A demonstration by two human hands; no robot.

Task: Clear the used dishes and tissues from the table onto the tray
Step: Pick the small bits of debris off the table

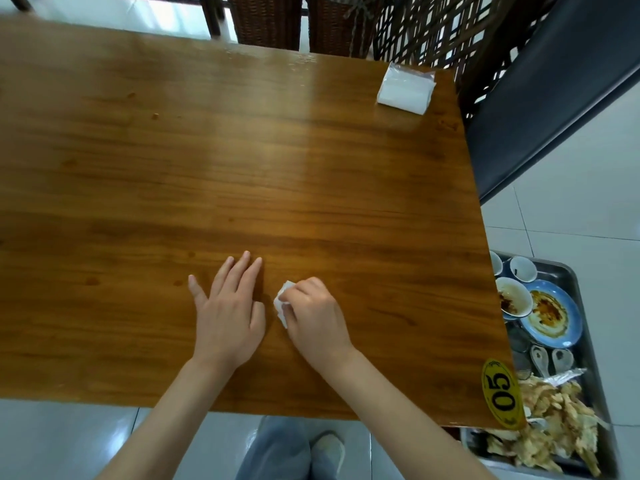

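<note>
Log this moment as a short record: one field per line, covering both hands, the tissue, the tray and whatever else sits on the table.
left hand: flat on the wooden table, fingers straight, holding nothing
right hand: fingers curled round a white tissue, pressed to the tabletop
tray: metal, beside the table's right edge and lower than it
tray contents: blue plate, small white bowls, two spoons, crumpled used tissues
tissue pack: far right corner of table
number tag: yellow, reads 05, near right corner
</note>
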